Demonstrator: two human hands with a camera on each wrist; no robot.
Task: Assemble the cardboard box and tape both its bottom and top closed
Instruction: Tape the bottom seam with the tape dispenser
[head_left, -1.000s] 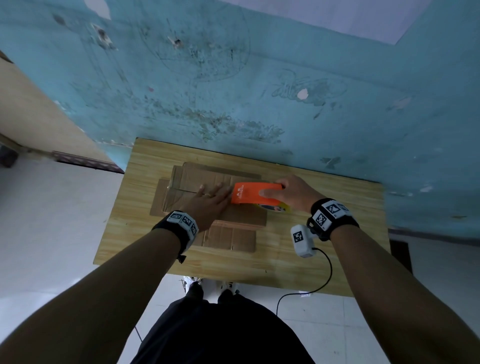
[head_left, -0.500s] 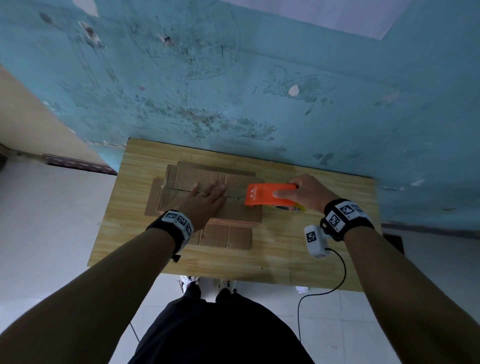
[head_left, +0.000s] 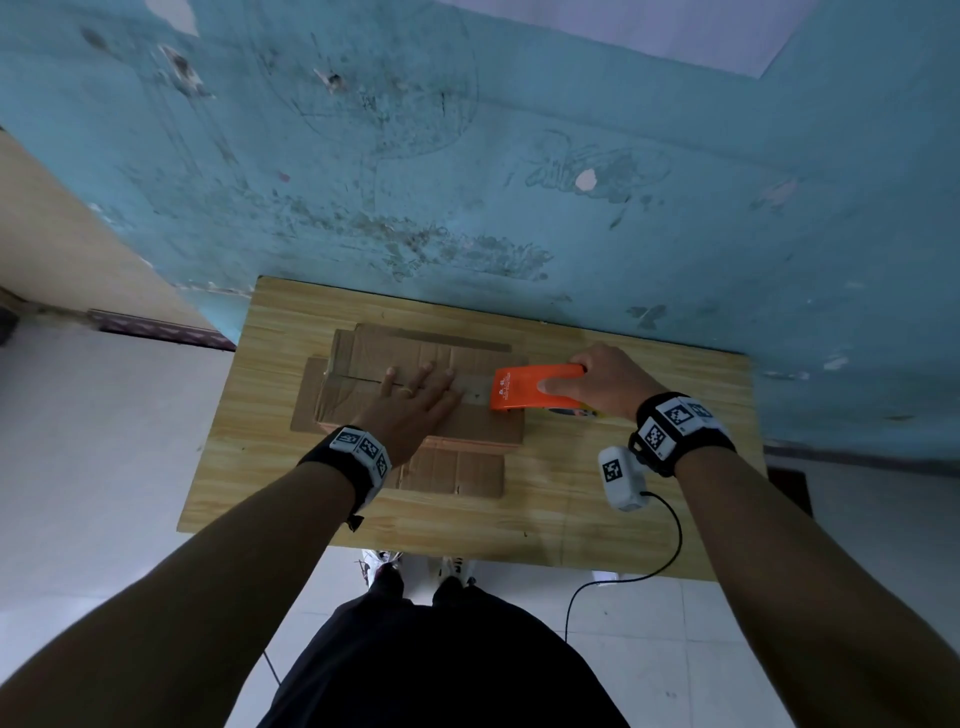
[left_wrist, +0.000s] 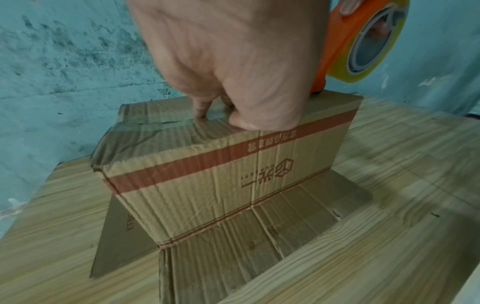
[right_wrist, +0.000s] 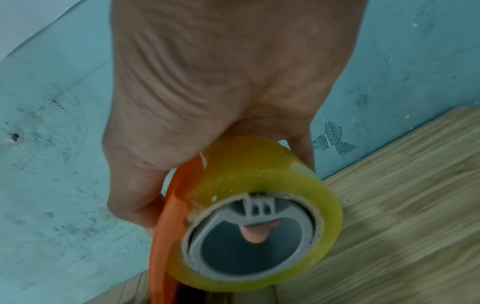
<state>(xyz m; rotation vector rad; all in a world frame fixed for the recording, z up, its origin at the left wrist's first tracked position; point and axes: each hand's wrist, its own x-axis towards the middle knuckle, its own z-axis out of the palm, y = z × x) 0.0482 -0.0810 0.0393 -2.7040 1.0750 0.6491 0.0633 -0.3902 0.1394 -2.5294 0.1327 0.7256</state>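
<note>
A brown cardboard box (head_left: 374, 353) stands on the wooden table (head_left: 291, 467), its lower flaps splayed flat around it. My left hand (head_left: 415, 400) lies flat on the closed upper flaps, fingers straight along the centre seam. In the left wrist view its fingertips (left_wrist: 201, 111) press on clear tape over the seam of the box (left_wrist: 221, 174). My right hand (head_left: 608, 379) grips an orange tape dispenser (head_left: 524, 387) at the box's right end. The yellowish tape roll (right_wrist: 259, 179) sits in the dispenser (right_wrist: 168, 226), with a finger through its core.
A scuffed blue wall (head_left: 519, 208) rises directly behind the table. A white wrist device (head_left: 621, 478) with a black cable (head_left: 670, 551) hangs at my right wrist over the table's near right part. White tiled floor (head_left: 78, 467) surrounds the table.
My right hand has drawn the orange dispenser rightward along the seam, from beside my left fingers to the box's right end. My left hand stays pressed on the flaps.
</note>
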